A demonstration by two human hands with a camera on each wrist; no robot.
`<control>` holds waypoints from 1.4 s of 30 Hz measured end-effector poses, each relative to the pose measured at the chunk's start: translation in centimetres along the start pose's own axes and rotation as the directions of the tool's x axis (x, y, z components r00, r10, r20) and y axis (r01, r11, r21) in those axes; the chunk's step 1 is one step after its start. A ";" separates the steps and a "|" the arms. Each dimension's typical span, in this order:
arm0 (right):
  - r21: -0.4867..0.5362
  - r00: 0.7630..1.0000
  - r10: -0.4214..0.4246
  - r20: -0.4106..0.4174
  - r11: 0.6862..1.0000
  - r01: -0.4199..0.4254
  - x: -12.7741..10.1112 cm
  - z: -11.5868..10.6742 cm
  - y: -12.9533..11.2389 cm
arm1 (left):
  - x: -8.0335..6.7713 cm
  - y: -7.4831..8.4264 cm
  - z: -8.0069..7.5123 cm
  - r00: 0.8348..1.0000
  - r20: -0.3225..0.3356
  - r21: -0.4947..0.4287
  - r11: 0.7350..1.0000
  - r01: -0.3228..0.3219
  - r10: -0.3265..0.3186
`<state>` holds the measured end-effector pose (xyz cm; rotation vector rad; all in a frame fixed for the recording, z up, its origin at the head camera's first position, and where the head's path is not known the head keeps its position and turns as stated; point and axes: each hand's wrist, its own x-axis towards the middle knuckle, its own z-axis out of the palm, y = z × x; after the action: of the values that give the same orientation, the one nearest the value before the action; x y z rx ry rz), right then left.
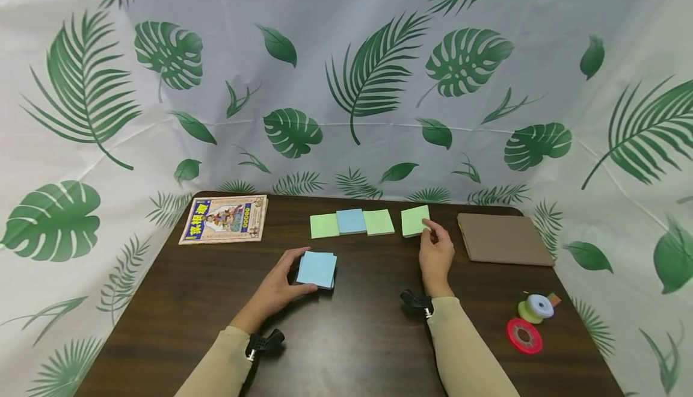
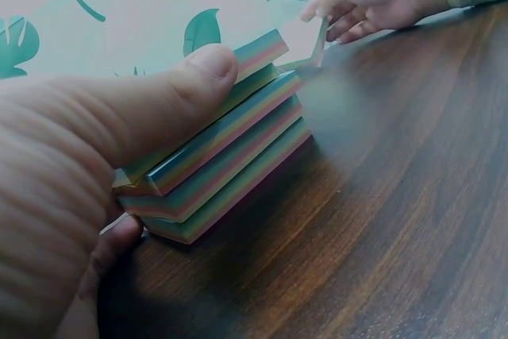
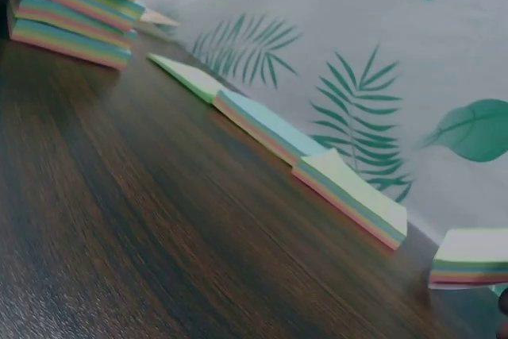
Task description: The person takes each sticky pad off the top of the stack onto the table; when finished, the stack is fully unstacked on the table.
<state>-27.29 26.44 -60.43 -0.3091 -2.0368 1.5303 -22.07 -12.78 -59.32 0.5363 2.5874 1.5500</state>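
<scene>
Listing what's on the table (image 1: pixel 357 337), front to back:

- Left hand (image 1: pixel 278 286): curled round blue-topped stack (image 1: pixel 317 269) of sticky-note pads, mid-table, near front. Thumb (image 2: pixel 178 89) on top, other fingers at the side. Wrist view shows several pads piled a bit askew, rainbow-striped edges.
- Right hand (image 1: pixel 435 252): fingers pinching near edge of green pad (image 1: pixel 415 220), back of table, right of centre. Pad edge looks lifted a little; can't tell if it's fully off the wood.
- Row of three pads, back centre: green (image 1: pixel 324 226), blue (image 1: pixel 351 221), green (image 1: pixel 379 222), edges touching or just overlapping. Pinched pad sits just right of row, small gap between.
- Booklet (image 1: pixel 224 218), yellow cover w/ print, back left.
- Brown board (image 1: pixel 503 239), flat, back right.
- Ribbon spool (image 1: pixel 535 308) & red tape ring (image 1: pixel 524 335), front right corner, near each other.
- Leaf-print cloth (image 1: pixel 346 72) behind & both sides.

Handling, my guess: pads light, paper, semi-stiff as blocks but top sheets peel & curl easily. Stack apt to slide apart since pads aren't stuck together, so best gripped at opposite sides w/ thumb pressing on top, as left hand does. Single pad: take by the edge, pinching the whole thickness, not just the top leaf. Not fragile; corners may dog-ear.
</scene>
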 end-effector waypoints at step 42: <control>-0.585 0.947 0.102 0.304 0.805 0.101 -0.9 0.5 -1.2 | 0.0 0.2 0.0 1.000 -0.005 0.043 0.999 0.001 0.000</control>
<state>-26.66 25.14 -59.66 -0.3066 -2.7603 0.9323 -22.04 -12.74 -59.16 0.5360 2.6301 1.5003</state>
